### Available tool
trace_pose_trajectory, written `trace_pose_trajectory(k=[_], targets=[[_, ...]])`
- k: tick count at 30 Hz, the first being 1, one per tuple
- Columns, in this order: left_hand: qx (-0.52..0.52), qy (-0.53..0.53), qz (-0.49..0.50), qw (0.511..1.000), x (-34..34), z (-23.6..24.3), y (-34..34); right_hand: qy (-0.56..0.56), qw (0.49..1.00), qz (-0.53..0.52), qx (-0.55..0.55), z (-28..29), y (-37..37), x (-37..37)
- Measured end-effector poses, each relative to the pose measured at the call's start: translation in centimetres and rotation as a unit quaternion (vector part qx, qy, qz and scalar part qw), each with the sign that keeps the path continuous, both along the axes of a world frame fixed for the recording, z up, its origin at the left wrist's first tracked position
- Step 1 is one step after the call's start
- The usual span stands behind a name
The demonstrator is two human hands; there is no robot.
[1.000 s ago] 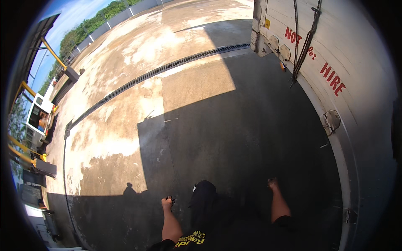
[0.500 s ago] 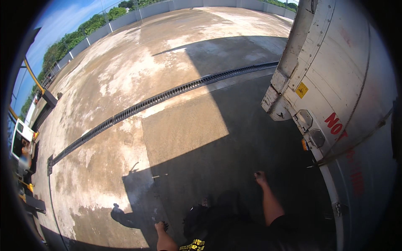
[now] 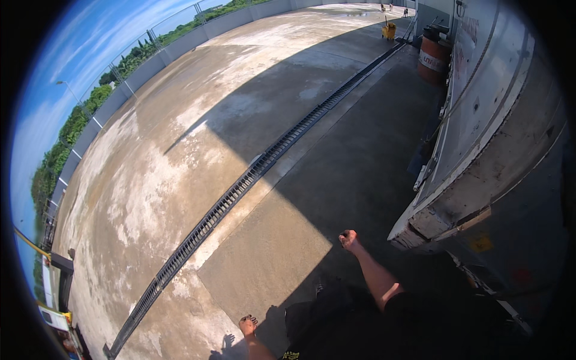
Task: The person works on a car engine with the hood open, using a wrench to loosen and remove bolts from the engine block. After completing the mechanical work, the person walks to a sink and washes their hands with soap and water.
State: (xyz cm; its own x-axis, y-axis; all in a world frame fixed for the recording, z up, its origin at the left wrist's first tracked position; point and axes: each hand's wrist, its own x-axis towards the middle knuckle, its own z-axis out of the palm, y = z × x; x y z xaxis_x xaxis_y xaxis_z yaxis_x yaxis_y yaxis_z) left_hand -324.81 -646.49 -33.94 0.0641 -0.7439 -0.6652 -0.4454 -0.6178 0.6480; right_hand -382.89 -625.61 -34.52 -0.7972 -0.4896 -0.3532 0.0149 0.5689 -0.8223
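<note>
My right hand (image 3: 347, 239) is out in front of me, its fingers curled closed with nothing visible in them. It hangs over the concrete at the edge of the shadow, left of the white truck body's lower corner (image 3: 414, 231). Lower and to the left is my left hand (image 3: 248, 324), with dark-looking fingers slightly apart and nothing held. Its shadow (image 3: 227, 348) falls on the sunlit concrete just beside it. Neither hand touches anything. My dark shirt hides part of the ground below.
A dark slotted drain channel (image 3: 240, 186) crosses the concrete yard diagonally. Ahead on the right stand a red-orange drum (image 3: 433, 57) and a yellow mop bucket (image 3: 389, 31). A grey wall (image 3: 222, 24) bounds the yard. Several small animals or figures far off are too small to tell.
My view has turned right and moved forward past the truck's edge, bringing the drum and mop bucket into sight. The right hand appears higher and further left; the left hand appears slightly further right.
</note>
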Motion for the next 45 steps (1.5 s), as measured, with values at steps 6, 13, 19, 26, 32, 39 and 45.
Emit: trace_pose_trajectory(k=[6, 13, 19, 26, 32, 39, 45], targets=[[0.158, 0.067, 0.076, 0.982, -8.3, 1.3, -8.1, 0.012, 1.0, 0.025, 0.013, 12.2, -18.1, -13.8], [0.231, -0.021, 0.152, 0.961, -30.0, -1.1, -29.1, -0.059, 0.972, -0.107, 0.203, -6.0, -18.3, -33.2], [-0.029, -0.09, -0.163, 0.982, -69.7, -2.9, -56.7, 0.015, 0.909, -0.252, 0.331, -13.8, -1.5, -40.2], [-0.174, -0.119, -0.557, 0.803, -131.1, 11.6, -77.8, 0.307, 0.828, 0.116, 0.454, -10.0, 2.3, -46.1], [-0.334, -0.261, -0.778, 0.464, -170.6, 38.5, -72.4, -0.182, 0.925, -0.174, 0.287, -11.9, -15.2, -70.5], [-0.46, -0.26, -0.775, 0.346, -201.1, 61.8, -64.1, 0.001, 0.979, -0.162, 0.127, -1.4, -30.7, -124.3], [-0.489, -0.282, -0.775, 0.285, -226.9, 65.3, -63.1, 0.03, 0.979, -0.187, 0.08, -2.0, -37.6, -149.2]])
